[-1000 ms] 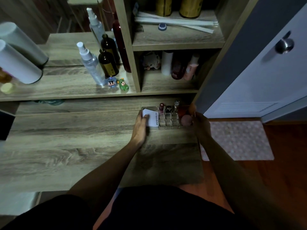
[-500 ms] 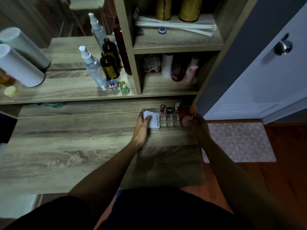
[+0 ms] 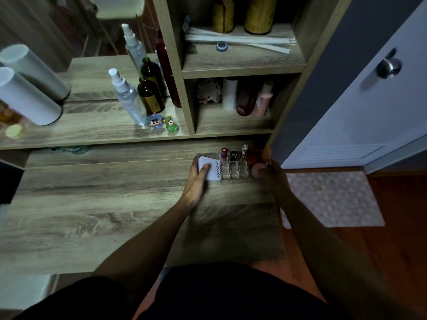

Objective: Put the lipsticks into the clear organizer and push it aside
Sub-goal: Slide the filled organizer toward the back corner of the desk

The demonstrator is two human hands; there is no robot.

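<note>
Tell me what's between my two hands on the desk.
Head view: the clear organizer, lipsticks upright in its back slots, white box at its left end, fills the gap between left hand and right hand.

Running dim and murky, glowing palest on the door (image 3: 379, 112) at right. Bowing straight lines toward the edges, blurring the shadowed foreground.
</note>
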